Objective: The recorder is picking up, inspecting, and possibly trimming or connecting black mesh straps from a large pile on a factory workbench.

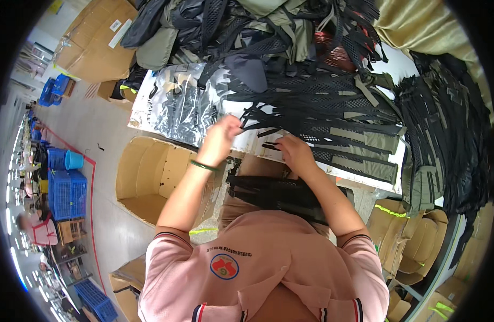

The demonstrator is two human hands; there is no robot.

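Many black mesh-and-webbing straps [311, 115] lie in a row across the white table, their narrow ends pointing left toward my hands. At those ends, my right hand [296, 153] has its fingers closed on a black strap [271, 146] near the table's front edge. My left hand [220, 138], with a dark green bangle at the wrist, is raised just left of the strap ends. Its fingers are curled together, and what they hold, if anything, is hidden. Beside it lies a clear plastic bag [177, 104] with dark contents. More black strap material [274, 193] rests across my lap.
Dark bags and straps [247, 32] are heaped along the table's far side. Grey and black strap pieces [445, 134] hang over its right end. An open cardboard box [145, 177] stands at left below the table, other cartons [413, 241] at right. Blue crates [67, 193] stand farther left.
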